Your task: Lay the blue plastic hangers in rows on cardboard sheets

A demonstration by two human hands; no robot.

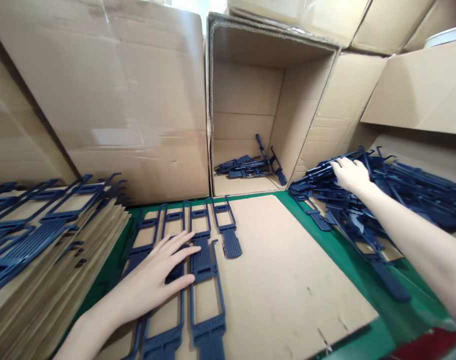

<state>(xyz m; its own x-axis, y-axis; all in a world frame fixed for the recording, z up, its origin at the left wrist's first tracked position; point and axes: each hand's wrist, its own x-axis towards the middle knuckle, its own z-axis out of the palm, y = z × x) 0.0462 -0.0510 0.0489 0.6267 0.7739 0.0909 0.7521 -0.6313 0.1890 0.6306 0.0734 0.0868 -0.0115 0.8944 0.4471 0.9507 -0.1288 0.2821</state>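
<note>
My left hand lies flat with fingers spread over dark blue plastic frames set in rows on a cardboard sheet. Each frame has a rectangular opening and a ribbed end. One single frame sits at the right end of the far row. Off to the right, my right hand reaches onto a tangled pile of similar dark blue plastic parts. Its fingers bend down over the pile, and I cannot make out whether they grip a part.
An open cardboard box on its side holds several loose frames. On the left stands a stack of cardboard sheets with frames layered between. Large closed cartons line the back. The table surface is green.
</note>
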